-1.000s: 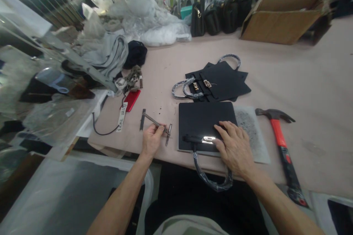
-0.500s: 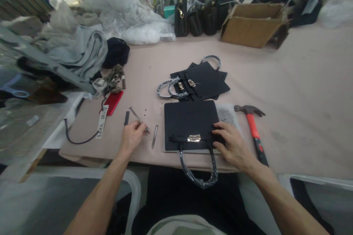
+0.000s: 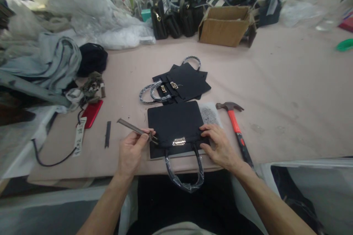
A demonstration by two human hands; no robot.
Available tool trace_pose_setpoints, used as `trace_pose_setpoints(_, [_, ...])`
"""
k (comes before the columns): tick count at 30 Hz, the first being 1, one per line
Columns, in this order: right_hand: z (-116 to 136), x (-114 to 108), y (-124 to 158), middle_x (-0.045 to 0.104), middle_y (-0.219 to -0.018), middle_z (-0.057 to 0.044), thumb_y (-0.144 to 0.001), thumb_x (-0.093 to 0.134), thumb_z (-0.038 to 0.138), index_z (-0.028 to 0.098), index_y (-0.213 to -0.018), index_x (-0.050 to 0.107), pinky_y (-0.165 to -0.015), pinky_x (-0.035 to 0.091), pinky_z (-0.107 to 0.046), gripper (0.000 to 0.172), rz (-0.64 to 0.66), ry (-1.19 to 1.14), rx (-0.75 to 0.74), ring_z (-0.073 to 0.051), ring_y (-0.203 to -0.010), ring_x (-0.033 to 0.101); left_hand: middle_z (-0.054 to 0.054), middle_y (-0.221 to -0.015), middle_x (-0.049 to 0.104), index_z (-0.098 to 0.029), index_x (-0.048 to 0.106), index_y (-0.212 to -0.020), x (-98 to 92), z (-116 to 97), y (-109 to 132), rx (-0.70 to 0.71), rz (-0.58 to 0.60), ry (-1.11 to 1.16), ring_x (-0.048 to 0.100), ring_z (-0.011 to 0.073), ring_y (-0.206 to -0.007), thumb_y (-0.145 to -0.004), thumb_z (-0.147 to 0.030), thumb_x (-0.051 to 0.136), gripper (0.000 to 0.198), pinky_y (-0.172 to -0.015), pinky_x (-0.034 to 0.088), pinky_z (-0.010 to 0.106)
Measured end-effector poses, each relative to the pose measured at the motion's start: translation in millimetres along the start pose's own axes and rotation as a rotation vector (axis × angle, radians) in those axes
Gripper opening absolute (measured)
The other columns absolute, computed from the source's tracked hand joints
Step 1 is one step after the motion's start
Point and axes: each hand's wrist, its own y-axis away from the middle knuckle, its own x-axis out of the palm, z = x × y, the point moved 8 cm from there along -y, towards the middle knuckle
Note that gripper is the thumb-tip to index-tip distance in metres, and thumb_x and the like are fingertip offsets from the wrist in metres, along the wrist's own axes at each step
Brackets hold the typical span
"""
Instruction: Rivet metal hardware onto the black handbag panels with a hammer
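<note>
A flat black bag panel [image 3: 173,121] with a metal clasp [image 3: 178,141] and a plastic-wrapped handle [image 3: 184,176] lies at the table's near edge. My right hand [image 3: 217,145] rests on its right lower corner, fingers curled over the strap. My left hand [image 3: 132,148] pinches a thin metal tool [image 3: 132,127], its tip at the panel's left edge. A short dark metal bar [image 3: 107,134] lies to the left of that hand.
A red-handled hammer [image 3: 235,126] lies right of the panel. More black panels with handles [image 3: 182,82] are stacked behind it. Farther back stand a cardboard box [image 3: 224,25] and finished black bags [image 3: 171,22]. A red phone [image 3: 92,113], a cable, clothes and plastic sheets crowd the left.
My left hand has lifted the metal tool off the table and carried it right to the panel's left edge. My right hand slid down to the panel's right lower corner.
</note>
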Motion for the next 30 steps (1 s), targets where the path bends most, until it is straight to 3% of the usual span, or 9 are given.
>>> trace_pose_setpoints(6, [1, -4, 5, 0.059, -0.124, -0.013, -0.085, 0.065, 0.018, 0.020, -0.104, 0.058, -0.103, 0.042, -0.052, 0.020, -0.058, 0.065, 0.009, -0.030, -0.119, 0.054, 0.008, -0.111, 0.073, -0.017, 0.073, -0.099, 62.7, 8, 11, 0.046, 0.251, -0.042, 0.072, 0.0228, -0.103, -0.090, -0.032, 0.073, 0.018, -0.097, 0.057, 0.035])
trace_pose_setpoints(14, [2, -4, 6, 0.059, -0.111, -0.010, -0.086, 0.062, 0.015, 0.020, -0.104, 0.059, -0.105, 0.037, -0.056, 0.019, -0.027, 0.077, 0.022, -0.028, -0.107, 0.055, 0.011, -0.122, 0.070, -0.016, 0.074, -0.101, 108.8, -2, 9, 0.191, 0.315, -0.209, 0.065, 0.0241, -0.116, -0.094, -0.028, 0.066, 0.016, -0.100, 0.054, 0.033])
trace_pose_setpoints(16, [0, -5, 6, 0.059, -0.110, -0.010, -0.085, 0.062, 0.013, 0.020, -0.103, 0.060, -0.108, 0.035, -0.056, 0.019, -0.022, 0.056, 0.029, -0.027, -0.107, 0.055, 0.010, -0.118, 0.070, -0.016, 0.073, -0.102, 115.2, 2, 7, 0.192, 0.340, -0.223, 0.067, 0.0231, -0.112, -0.095, -0.027, 0.065, 0.015, -0.100, 0.054, 0.033])
trace_pose_setpoints(19, [-2, -6, 5, 0.060, -0.109, -0.009, -0.086, 0.061, 0.012, 0.020, -0.100, 0.060, -0.109, 0.034, -0.054, 0.016, -0.035, 0.006, 0.039, -0.025, -0.107, 0.056, 0.009, -0.114, 0.071, -0.016, 0.072, -0.103, 118.5, 16, 5, 0.108, 0.373, -0.227, 0.071, 0.0213, -0.102, -0.095, -0.027, 0.065, 0.016, -0.087, 0.058, 0.029])
trace_pose_setpoints(24, [-17, -14, -4, 0.064, -0.101, -0.006, -0.091, 0.056, 0.008, 0.019, -0.097, 0.062, -0.089, 0.043, -0.040, 0.014, -0.110, -0.018, 0.081, -0.021, -0.099, 0.059, 0.009, -0.111, 0.073, -0.017, 0.071, -0.107, 114.0, 35, 5, -0.050, 0.381, -0.209, 0.073, 0.0212, -0.097, -0.095, -0.033, 0.066, 0.021, -0.071, 0.060, 0.023])
trace_pose_setpoints(30, [-21, -8, -19, 0.063, -0.107, -0.008, -0.089, 0.053, 0.005, 0.019, -0.095, 0.067, -0.084, 0.036, -0.041, 0.021, 0.079, 0.024, 0.027, -0.023, -0.100, 0.057, 0.008, -0.111, 0.073, -0.018, 0.072, -0.107, 113.7, 34, 5, -0.061, 0.390, -0.206, 0.073, 0.0202, -0.098, -0.096, -0.034, 0.065, 0.021, -0.075, 0.060, 0.022])
